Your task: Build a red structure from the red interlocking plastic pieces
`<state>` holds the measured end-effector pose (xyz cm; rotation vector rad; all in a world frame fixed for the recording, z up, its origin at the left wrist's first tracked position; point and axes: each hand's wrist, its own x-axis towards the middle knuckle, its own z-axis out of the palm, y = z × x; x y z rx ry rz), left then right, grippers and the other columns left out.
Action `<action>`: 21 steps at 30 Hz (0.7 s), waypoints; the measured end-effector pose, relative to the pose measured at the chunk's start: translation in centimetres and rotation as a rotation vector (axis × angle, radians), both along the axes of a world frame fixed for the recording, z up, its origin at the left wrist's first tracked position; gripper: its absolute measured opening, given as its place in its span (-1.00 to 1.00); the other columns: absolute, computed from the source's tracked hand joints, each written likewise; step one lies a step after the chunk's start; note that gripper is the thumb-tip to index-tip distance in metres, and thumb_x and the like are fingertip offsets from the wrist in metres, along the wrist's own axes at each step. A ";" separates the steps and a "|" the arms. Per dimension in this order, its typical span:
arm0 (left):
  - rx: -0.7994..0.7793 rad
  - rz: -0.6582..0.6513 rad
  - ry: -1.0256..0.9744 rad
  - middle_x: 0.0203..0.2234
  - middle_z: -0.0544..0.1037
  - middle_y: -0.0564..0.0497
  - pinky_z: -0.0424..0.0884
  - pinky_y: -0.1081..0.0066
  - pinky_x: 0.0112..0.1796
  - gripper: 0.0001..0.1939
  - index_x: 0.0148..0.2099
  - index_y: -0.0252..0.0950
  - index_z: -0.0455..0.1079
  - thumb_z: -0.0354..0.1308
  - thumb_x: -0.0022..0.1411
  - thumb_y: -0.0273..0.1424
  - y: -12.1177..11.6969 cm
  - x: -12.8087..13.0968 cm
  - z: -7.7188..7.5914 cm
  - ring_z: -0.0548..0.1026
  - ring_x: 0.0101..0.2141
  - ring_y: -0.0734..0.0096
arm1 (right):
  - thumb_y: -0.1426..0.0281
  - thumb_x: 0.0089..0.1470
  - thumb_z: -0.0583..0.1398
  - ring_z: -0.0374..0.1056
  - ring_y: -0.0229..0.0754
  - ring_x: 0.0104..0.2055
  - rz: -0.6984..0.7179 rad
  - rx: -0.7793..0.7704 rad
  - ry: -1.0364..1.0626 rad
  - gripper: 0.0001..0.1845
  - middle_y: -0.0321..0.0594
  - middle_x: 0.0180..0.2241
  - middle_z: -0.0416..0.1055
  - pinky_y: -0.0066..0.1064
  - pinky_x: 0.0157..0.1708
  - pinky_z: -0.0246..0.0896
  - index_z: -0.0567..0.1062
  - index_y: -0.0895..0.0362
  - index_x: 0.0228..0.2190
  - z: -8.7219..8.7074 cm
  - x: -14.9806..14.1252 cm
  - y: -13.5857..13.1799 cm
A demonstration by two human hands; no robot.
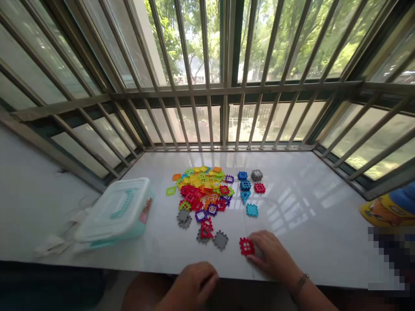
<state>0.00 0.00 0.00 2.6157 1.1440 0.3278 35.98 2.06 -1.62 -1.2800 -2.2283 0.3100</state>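
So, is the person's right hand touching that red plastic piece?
Touching: the head view shows the right hand against the edge of the red plastic piece.

Glossy plastic puzzle tiles (204, 190) — lying on a smooth, polished stone sill (301, 255).

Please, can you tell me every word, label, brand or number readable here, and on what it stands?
No text can be read. The pink printed sticker on the translucent teal plastic storage box is too blurred to read. The yellow-and-blue cartoon-printed object at the right edge shows no legible letters.
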 end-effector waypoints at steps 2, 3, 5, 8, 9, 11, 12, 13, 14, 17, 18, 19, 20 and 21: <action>-0.145 0.229 -0.173 -0.39 0.62 0.02 0.40 0.42 -0.27 -0.58 -0.27 -0.17 0.50 -0.02 0.63 -0.18 2.9 -1.8 1.7 0.56 -0.35 0.39 | 0.25 0.30 0.42 0.56 0.09 0.04 -0.007 0.015 0.034 -0.60 -0.06 0.02 0.62 -0.03 0.08 0.54 0.53 -0.02 0.11 -0.4 0.2 0.0; -0.138 0.331 -0.221 -0.42 0.59 0.02 0.37 0.40 -0.27 -0.54 -0.31 -0.18 0.46 -0.03 0.62 -0.14 4.5 -2.8 2.3 0.53 -0.37 0.37 | 0.25 0.30 0.42 0.57 0.09 0.04 -0.013 0.024 0.053 -0.60 -0.07 0.02 0.62 -0.03 0.07 0.55 0.53 -0.02 0.12 -0.6 0.3 0.0; -0.067 0.536 -0.264 -0.50 0.51 0.04 0.29 0.38 -0.31 -0.50 -0.37 -0.19 0.40 -0.04 0.60 -0.07 8.3 -4.6 2.9 0.48 -0.42 0.35 | 0.25 0.30 0.41 0.57 0.10 0.04 -0.024 0.031 0.079 -0.58 -0.07 0.03 0.62 -0.03 0.06 0.57 0.52 -0.03 0.14 -1.0 0.5 0.1; -0.027 0.847 -0.175 -0.51 0.53 0.02 0.23 0.38 -0.33 -0.50 -0.35 -0.18 0.43 -0.08 0.58 -0.08 14.5 -6.9 2.8 0.49 -0.41 0.30 | 0.24 0.33 0.39 0.58 0.10 0.07 -0.045 0.031 0.098 -0.56 -0.07 0.05 0.61 -0.03 0.08 0.59 0.50 -0.05 0.18 -1.3 0.8 0.3; -0.038 0.924 -0.101 -0.46 0.59 -0.03 0.23 0.37 -0.33 -0.50 -0.31 -0.18 0.47 -0.10 0.58 -0.09 16.5 -7.6 2.6 0.53 -0.37 0.25 | 0.25 0.35 0.37 0.57 0.10 0.09 -0.052 0.032 0.100 -0.55 -0.07 0.07 0.61 -0.02 0.09 0.59 0.48 -0.06 0.21 -1.4 0.8 0.3; -0.069 1.025 0.091 -0.29 0.71 -0.17 0.27 0.33 -0.29 -0.49 -0.21 -0.21 0.57 -0.13 0.58 -0.13 19.9 -8.7 2.2 0.62 -0.25 0.12 | 0.28 0.39 0.33 0.56 0.10 0.15 -0.072 0.035 0.096 -0.50 -0.07 0.13 0.59 0.00 0.16 0.57 0.43 -0.06 0.28 -1.3 0.8 0.4; -0.087 1.068 0.183 -0.19 0.74 -0.22 0.31 0.31 -0.26 -0.48 -0.14 -0.22 0.61 -0.15 0.57 -0.14 21.2 -9.1 1.9 0.64 -0.19 0.06 | 0.30 0.40 0.32 0.54 0.10 0.19 -0.087 0.035 0.088 -0.47 -0.06 0.17 0.58 0.02 0.20 0.55 0.41 -0.06 0.32 -1.2 0.7 0.3; -0.097 1.088 0.221 -0.13 0.74 -0.30 0.34 0.27 -0.23 -0.47 -0.08 -0.26 0.64 -0.16 0.57 -0.17 22.2 -9.5 1.7 0.66 -0.14 -0.01 | 0.30 0.40 0.31 0.52 0.12 0.21 -0.106 0.033 0.078 -0.44 -0.04 0.20 0.56 0.04 0.23 0.53 0.38 -0.05 0.35 -1.1 0.6 0.3; -0.107 1.098 0.252 -0.09 0.73 -0.37 0.37 0.24 -0.19 -0.45 -0.04 -0.31 0.65 -0.18 0.56 -0.21 23.0 -9.8 1.5 0.66 -0.11 -0.07 | 0.28 0.40 0.32 0.51 0.14 0.23 -0.131 0.032 0.068 -0.40 -0.02 0.22 0.55 0.07 0.24 0.52 0.36 -0.04 0.37 -1.1 0.4 0.1; -0.127 1.109 0.317 -0.08 0.72 -0.47 0.42 0.15 -0.14 -0.37 0.08 -0.43 0.64 -0.26 0.55 -0.27 24.1 -10.1 1.0 0.67 -0.09 -0.16 | 0.14 0.30 0.43 0.50 0.25 0.23 -0.227 0.041 0.045 -0.21 0.05 0.23 0.53 0.18 0.24 0.50 0.32 0.00 0.41 -1.2 -0.4 -0.2; -0.128 1.114 0.338 -0.08 0.72 -0.46 0.43 0.14 -0.13 -0.35 0.11 -0.43 0.63 -0.27 0.55 -0.26 24.3 -10.1 0.8 0.68 -0.09 -0.15 | 0.10 0.26 0.45 0.50 0.27 0.23 -0.259 0.044 0.041 -0.15 0.06 0.22 0.53 0.21 0.23 0.50 0.31 0.01 0.42 -1.3 -0.7 -0.3; -0.126 1.122 0.356 -0.07 0.72 -0.45 0.45 0.13 -0.12 -0.34 0.13 -0.42 0.63 -0.29 0.55 -0.25 24.3 -10.1 0.7 0.68 -0.10 -0.14 | 0.09 0.24 0.46 0.50 0.29 0.22 -0.287 0.046 0.037 -0.12 0.07 0.21 0.53 0.23 0.23 0.49 0.30 0.01 0.43 -1.4 -1.0 -0.3; -0.121 1.131 0.370 -0.06 0.72 -0.43 0.46 0.12 -0.12 -0.33 0.15 -0.40 0.63 -0.29 0.55 -0.24 24.3 -10.0 0.5 0.68 -0.10 -0.13 | 0.10 0.24 0.47 0.50 0.29 0.22 -0.306 0.043 0.034 -0.12 0.06 0.21 0.54 0.23 0.22 0.49 0.30 0.01 0.43 -1.5 -1.3 -0.3; -0.116 1.139 0.377 -0.05 0.72 -0.42 0.46 0.11 -0.13 -0.32 0.15 -0.37 0.63 -0.31 0.55 -0.22 24.3 -10.0 0.4 0.68 -0.11 -0.13 | 0.11 0.24 0.46 0.50 0.29 0.22 -0.317 0.039 0.031 -0.13 0.05 0.20 0.54 0.23 0.22 0.49 0.30 0.01 0.42 -1.6 -1.5 -0.2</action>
